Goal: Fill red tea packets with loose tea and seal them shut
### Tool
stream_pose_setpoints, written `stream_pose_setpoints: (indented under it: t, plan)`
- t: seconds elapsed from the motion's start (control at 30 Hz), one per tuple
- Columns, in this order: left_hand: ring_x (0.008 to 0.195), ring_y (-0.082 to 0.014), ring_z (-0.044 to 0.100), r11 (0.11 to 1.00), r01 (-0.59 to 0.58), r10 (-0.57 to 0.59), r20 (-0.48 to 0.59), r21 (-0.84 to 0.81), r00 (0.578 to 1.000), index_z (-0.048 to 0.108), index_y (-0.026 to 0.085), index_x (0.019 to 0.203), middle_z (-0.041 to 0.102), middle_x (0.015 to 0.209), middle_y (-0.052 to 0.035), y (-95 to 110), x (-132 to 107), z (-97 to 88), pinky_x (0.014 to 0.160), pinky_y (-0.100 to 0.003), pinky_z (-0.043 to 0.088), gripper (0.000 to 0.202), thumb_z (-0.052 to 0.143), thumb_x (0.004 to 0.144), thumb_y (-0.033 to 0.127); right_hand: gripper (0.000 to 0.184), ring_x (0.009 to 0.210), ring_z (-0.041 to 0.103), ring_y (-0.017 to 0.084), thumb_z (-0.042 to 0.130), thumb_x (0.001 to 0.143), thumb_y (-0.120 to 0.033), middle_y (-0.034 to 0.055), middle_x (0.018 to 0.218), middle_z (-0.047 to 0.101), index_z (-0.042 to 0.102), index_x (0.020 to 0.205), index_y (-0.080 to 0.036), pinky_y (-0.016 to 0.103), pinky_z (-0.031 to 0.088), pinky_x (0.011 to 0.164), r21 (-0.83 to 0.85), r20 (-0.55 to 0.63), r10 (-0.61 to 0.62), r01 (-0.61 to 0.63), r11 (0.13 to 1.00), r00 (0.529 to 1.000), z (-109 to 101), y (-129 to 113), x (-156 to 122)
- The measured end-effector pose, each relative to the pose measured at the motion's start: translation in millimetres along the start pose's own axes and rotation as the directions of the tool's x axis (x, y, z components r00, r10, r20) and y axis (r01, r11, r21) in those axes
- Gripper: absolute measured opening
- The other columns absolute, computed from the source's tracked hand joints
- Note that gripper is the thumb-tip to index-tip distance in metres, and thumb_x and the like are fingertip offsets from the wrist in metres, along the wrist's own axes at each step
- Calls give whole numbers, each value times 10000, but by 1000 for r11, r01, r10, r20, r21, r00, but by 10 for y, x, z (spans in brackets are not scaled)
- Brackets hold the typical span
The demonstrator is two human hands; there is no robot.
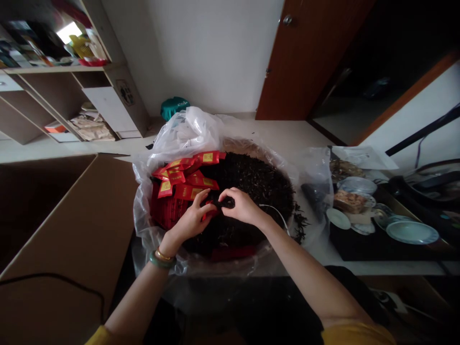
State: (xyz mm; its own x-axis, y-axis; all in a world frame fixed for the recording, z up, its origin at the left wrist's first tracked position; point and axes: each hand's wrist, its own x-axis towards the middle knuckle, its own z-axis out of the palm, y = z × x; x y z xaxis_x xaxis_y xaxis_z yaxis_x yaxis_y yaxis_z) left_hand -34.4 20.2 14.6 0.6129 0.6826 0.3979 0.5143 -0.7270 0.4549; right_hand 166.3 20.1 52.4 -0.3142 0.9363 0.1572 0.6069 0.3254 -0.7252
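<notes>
A round basket [251,149] lined with clear plastic holds a heap of dark loose tea leaves [258,182] and several small red sachets [187,184] piled on its left side. Both my hands meet over the middle of the heap. My left hand [194,218], with bracelets on its wrist, is closed round a red sachet [206,213] that mostly hides between its fingers. My right hand [240,206] pinches a clump of dark tea leaves right at the sachet's mouth.
A large open cardboard box [72,225] stands at the left. On the right a dark tray [377,239] carries several cups, saucers and small dishes. Shelves [64,96] line the far left wall, and a brown door [305,57] stands behind.
</notes>
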Motion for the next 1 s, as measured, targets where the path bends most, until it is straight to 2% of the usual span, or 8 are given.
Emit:
stream_pose_setpoints:
  t: [0.1,0.2,0.3,0.47,0.57,0.67,0.83,1.0]
  plan:
    - [1296,-298,420,1000,-7,7,-3,-11,1000,596,211,1017,299,1401,-115,-21,-17,13,1019,-482,458,215,527,844,102,176,815,592,149,615,706,-88,15,866,607,660,837,-197,295,457,827,-22,36,-16,17,1000,999,-22,5,-6]
    - [1307,-304,404,999,-33,33,5,-13,999,587,212,1034,268,1421,-109,-10,-25,36,1015,-486,463,237,516,847,85,194,832,596,150,613,716,-67,22,886,594,674,845,-200,294,468,832,-57,6,-32,33,998,999,13,18,-16]
    - [1312,-298,399,998,-58,59,13,-7,998,585,211,1035,251,1431,-107,17,-17,59,1018,-470,466,231,497,861,89,288,853,597,159,638,716,-78,42,995,547,662,967,-218,308,491,816,-108,-36,-2,-2,994,999,90,21,-30]
    - [1297,-292,419,998,-60,60,-18,-11,998,590,202,1014,263,1428,-107,16,-2,57,1015,-467,471,192,498,873,111,630,962,571,195,653,694,-82,66,1105,459,477,1269,-272,353,514,836,-57,-166,2,-12,998,986,182,15,-28]
    - [1278,-286,441,997,-47,43,-67,-60,997,586,194,988,298,1405,-110,-7,-9,43,1013,-485,469,160,514,869,115,718,1034,536,204,654,694,-117,83,1112,448,374,1341,-253,356,513,867,47,-237,-32,44,998,971,177,9,-17]
    - [1238,-279,480,991,-30,15,-111,-127,994,584,194,973,322,1388,-117,-19,-25,54,996,-494,480,133,548,858,139,635,976,552,182,635,692,-106,73,1048,499,417,1280,-208,354,509,877,86,-216,-75,95,992,974,141,-14,-20]
    - [1187,-262,517,986,-38,13,-157,-160,988,589,202,983,310,1396,-121,-20,-62,126,973,-484,498,145,577,846,157,310,900,621,168,554,751,-27,53,956,641,589,1019,-179,340,498,862,-15,-16,-115,115,993,993,48,-102,-47]
    - [1119,-227,551,993,-47,28,-167,-109,986,591,201,980,298,1398,-117,-9,-74,175,920,-437,535,129,579,854,176,259,908,640,187,515,812,-23,65,1006,662,631,976,-186,340,492,848,-164,62,-128,136,977,990,13,-153,-58]
